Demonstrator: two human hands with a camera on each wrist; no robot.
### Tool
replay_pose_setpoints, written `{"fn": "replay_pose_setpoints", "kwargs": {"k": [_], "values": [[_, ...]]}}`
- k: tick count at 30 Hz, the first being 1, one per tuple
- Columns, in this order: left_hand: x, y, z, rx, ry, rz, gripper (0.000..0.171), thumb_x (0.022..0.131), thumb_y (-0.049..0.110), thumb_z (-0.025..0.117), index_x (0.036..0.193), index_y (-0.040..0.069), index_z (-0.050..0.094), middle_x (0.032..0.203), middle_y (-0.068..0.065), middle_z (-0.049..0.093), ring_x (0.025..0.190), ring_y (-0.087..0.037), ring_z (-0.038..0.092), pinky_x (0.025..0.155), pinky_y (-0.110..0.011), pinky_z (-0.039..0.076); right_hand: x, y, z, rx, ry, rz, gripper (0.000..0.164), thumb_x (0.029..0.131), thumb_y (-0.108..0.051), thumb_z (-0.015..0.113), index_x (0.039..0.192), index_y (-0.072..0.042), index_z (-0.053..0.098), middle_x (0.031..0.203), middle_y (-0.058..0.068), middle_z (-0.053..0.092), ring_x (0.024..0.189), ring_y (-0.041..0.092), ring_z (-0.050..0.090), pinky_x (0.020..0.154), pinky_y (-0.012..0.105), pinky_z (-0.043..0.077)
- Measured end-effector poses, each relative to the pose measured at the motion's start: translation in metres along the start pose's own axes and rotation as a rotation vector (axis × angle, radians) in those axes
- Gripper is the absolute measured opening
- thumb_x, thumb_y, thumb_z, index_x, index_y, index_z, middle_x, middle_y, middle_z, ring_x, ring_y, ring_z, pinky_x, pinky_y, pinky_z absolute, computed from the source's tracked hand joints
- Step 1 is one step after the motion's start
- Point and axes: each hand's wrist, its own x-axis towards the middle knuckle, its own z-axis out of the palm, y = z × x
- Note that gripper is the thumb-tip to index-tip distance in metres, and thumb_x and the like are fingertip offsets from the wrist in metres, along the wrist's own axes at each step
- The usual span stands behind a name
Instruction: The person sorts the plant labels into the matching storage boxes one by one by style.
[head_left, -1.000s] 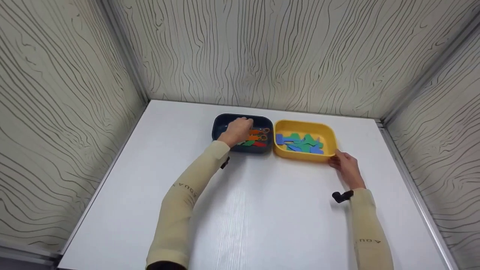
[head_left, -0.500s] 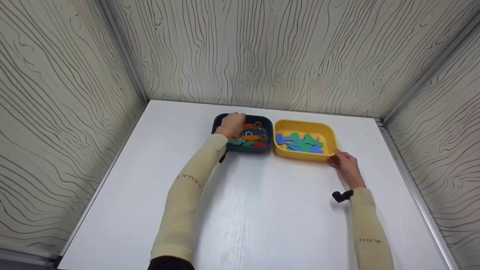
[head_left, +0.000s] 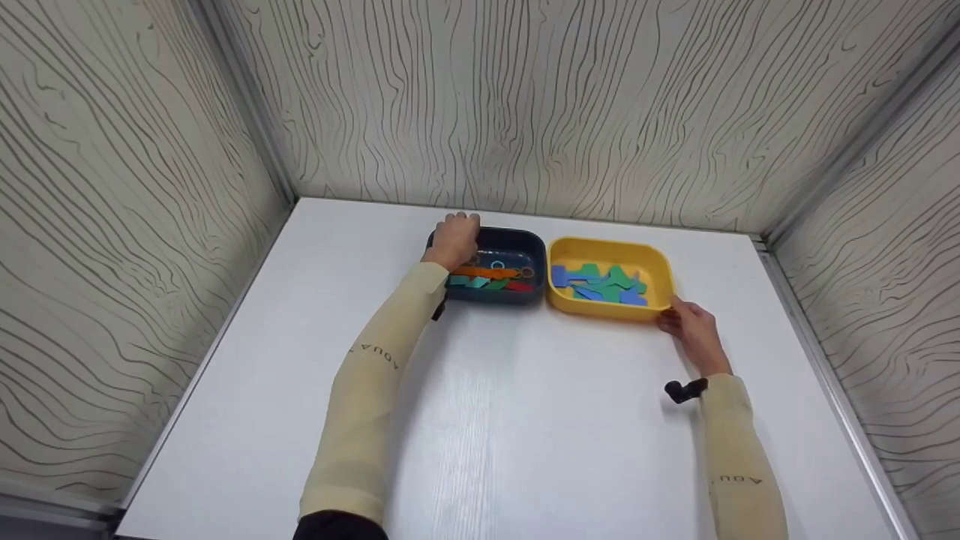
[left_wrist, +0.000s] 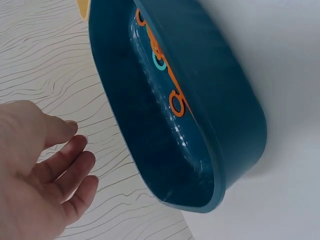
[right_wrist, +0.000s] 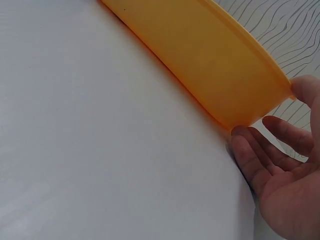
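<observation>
My left hand point(head_left: 454, 241) is over the left end of a dark blue plastic bin point(left_wrist: 230, 115). In the left wrist view its fingers are loosely bent, with nothing between them, apart from the rim. Inside that bin lie orange pieces with ring ends point(head_left: 491, 273), teal pieces point(head_left: 477, 282), a green piece point(head_left: 497, 284) and a red piece point(head_left: 519, 286). My right hand point(head_left: 694, 334) holds the near right corner of a yellow plastic bin point(right_wrist: 200, 60), thumb on the rim and fingertips low against the corner. Flat green pieces point(head_left: 616, 277) and blue pieces point(head_left: 631, 298) lie in it.
Both bins stand side by side near the back of a white table point(head_left: 547, 420). Wood-grain panels point(head_left: 510, 105) enclose the table at the back and both sides, with metal posts point(head_left: 247, 97) at the corners.
My left hand has moved left and back from the middle of the dark blue bin to its left end. The orange pieces have shifted and more of the contents show. My right hand stays put.
</observation>
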Motion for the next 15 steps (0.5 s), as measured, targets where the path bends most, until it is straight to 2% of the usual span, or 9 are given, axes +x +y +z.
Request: {"fn": "replay_pose_setpoints", "kwargs": {"k": [7,12,15], "values": [[-0.006,-0.010,-0.008,-0.021,0.032,-0.004,0.017,0.097,0.013,0.059,0.112,0.007,0.063,0.109,-0.012,0.067,0.103,-0.031,0.063,0.089,-0.046,0.054,0.001,-0.002,0.001,-0.030,-0.006,0.027,0.068,0.093,-0.054,0.055,0.139,-0.006,0.042,0.113,0.000,0.059,0.104,0.011,0.063,0.097,0.023,0.051],[-0.014,-0.018,-0.020,-0.080,0.055,0.029,0.015,0.101,0.014,0.052,0.106,0.007,0.064,0.101,-0.011,0.070,0.095,-0.029,0.067,0.082,-0.042,0.056,-0.001,-0.005,0.002,0.067,-0.023,0.001,0.050,0.096,-0.042,0.059,0.125,-0.003,0.048,0.100,0.000,0.066,0.096,0.013,0.068,0.092,0.025,0.054],[-0.020,-0.024,-0.031,-0.142,0.057,0.044,0.019,0.102,0.017,0.048,0.104,0.007,0.065,0.097,-0.010,0.070,0.089,-0.027,0.068,0.079,-0.041,0.056,-0.003,-0.008,-0.001,0.070,-0.036,-0.005,0.047,0.097,-0.044,0.057,0.122,-0.004,0.049,0.103,0.000,0.066,0.096,0.013,0.068,0.092,0.026,0.055]]}}
